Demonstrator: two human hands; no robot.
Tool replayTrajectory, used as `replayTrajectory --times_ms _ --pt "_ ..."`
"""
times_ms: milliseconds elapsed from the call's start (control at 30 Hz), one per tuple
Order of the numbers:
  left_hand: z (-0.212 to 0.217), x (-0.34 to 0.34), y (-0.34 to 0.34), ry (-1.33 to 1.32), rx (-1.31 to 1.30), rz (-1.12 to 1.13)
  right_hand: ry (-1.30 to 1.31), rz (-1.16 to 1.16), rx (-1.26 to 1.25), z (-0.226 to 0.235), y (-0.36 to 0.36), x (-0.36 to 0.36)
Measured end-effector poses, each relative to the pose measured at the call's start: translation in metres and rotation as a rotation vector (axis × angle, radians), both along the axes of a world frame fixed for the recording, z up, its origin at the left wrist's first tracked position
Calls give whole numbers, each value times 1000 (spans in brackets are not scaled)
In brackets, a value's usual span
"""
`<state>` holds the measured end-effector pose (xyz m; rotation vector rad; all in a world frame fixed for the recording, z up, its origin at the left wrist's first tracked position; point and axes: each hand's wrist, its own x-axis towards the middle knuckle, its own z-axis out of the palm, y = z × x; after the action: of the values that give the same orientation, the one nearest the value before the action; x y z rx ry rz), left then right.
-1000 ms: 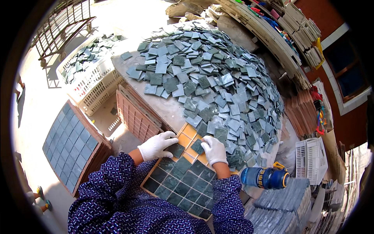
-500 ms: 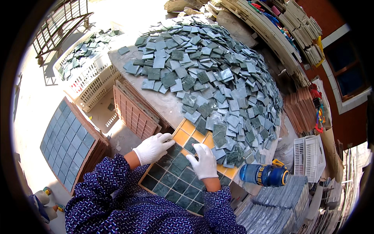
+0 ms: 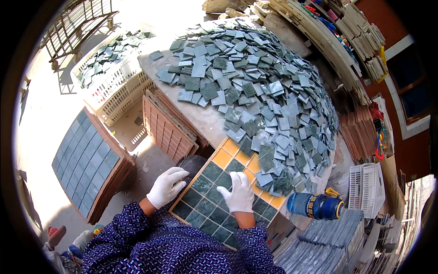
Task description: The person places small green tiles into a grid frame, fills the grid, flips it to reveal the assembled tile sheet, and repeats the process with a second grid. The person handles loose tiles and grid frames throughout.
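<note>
Since a second ago, the white-gloved right hand (image 3: 239,193) has slid from the orange gridded tray's (image 3: 222,158) far edge onto the dark green square tiles (image 3: 206,201) set in it, lying flat and released, fingers spread. Left gloved hand (image 3: 166,186) rests loosely curled on the tray's left edge, gripping nothing. Beyond lies a heap of loose grey-green tiles (image 3: 255,86); a blue bottle (image 3: 317,205) lies right.

White gloves cover the left hand (image 3: 167,186) and right hand (image 3: 238,193), above sleeves (image 3: 150,246) of dark blue with a small pale print. The grid tray (image 3: 228,155) shows orange-yellow cells, partly filled with dark green marbled tiles (image 3: 207,192). The loose tile heap (image 3: 255,86) runs grey-green to pale blue-grey. The crate (image 3: 114,86) is white, the bottle (image 3: 317,205) blue with yellow, the stacked frames (image 3: 166,130) reddish brown.
</note>
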<state>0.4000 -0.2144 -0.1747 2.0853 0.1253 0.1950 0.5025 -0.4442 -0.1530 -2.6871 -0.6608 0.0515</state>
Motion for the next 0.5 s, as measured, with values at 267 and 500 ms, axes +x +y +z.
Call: replayTrajectory --times_ms 267,500 --pt "0 -170 29 180 0 390 -22 -88 242 9 -21 11" --pt "-68 -589 29 1710 314 341 -258 570 -80 -1 2 10"
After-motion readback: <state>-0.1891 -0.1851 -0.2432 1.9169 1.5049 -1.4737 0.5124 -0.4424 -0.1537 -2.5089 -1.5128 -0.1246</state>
